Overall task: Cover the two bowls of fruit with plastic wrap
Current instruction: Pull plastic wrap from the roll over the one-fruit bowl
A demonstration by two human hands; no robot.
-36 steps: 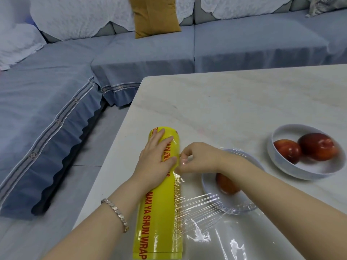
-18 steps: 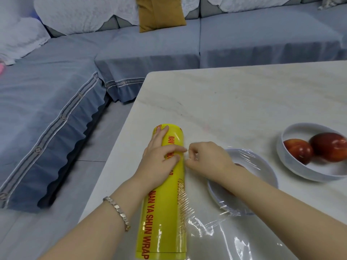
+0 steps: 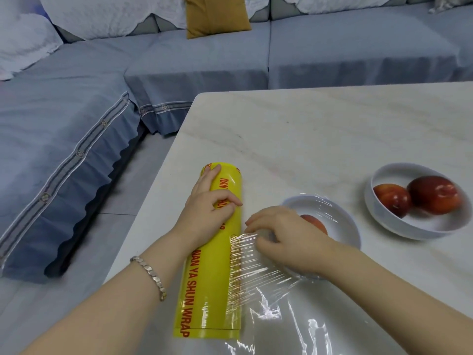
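Clear plastic film [image 3: 258, 270], stretched and wrinkled, is pinched at its free edge by the curled fingers of the right hand [image 3: 284, 239], just beside the yellow roll [image 3: 212, 290]. The roll is held down by the left hand [image 3: 204, 213], fingers curled over it. Right of the roll, the nearer bowl [image 3: 345, 226] is partly draped; farther right, the second bowl [image 3: 419, 233] is uncovered. The film is judged light, clingy and easily torn, and best taken by its corners.
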